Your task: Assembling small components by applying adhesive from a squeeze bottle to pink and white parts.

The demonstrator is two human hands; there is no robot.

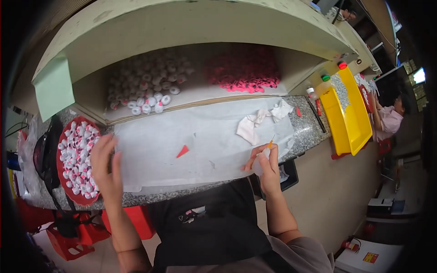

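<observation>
Two bare hands were in view, the left hand (104, 164) and the right hand (267, 164). One red round tray (63, 179) held white-and-pink pieces too many to count. One yellow tray (348, 119) stood at the right. One sheet of white paper (191, 141) covered the counter, with one small red triangular scrap (182, 151) on it. One crumpled white cloth (255, 123) lay near. Two heaps filled the shelf: one white heap (148, 84), one pink heap (243, 68). One other person (390, 116) sat beyond.

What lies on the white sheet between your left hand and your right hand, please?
In the head view, only a small red triangular piece lies on the white sheet between left hand and right hand.
</observation>
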